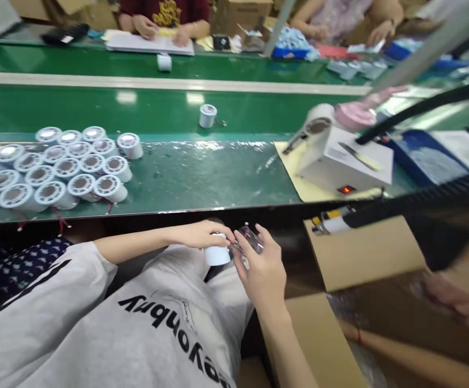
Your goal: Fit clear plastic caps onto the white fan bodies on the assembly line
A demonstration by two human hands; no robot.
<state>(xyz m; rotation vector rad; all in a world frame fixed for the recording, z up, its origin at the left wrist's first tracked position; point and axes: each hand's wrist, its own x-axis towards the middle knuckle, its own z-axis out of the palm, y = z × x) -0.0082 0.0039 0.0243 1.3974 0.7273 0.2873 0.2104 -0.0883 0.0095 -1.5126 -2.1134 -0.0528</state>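
Note:
Over my lap, my left hand is closed on a pale blue-white plastic cylinder, with the fingers across its top. Close beside it, my right hand grips a small transparent plastic part between thumb and fingers. The two things are nearly touching, and the fingers hide where they come nearest. To the left on the bench stand several similar white cylinders in rows. They have slotted round tops, and thin red wires trail from some of them.
One more cylinder is on the green conveyor belt. At right stand a white box-shaped device with a red lit switch, a black hose and open cardboard boxes. A co-worker's arm reaches in there; others sit opposite.

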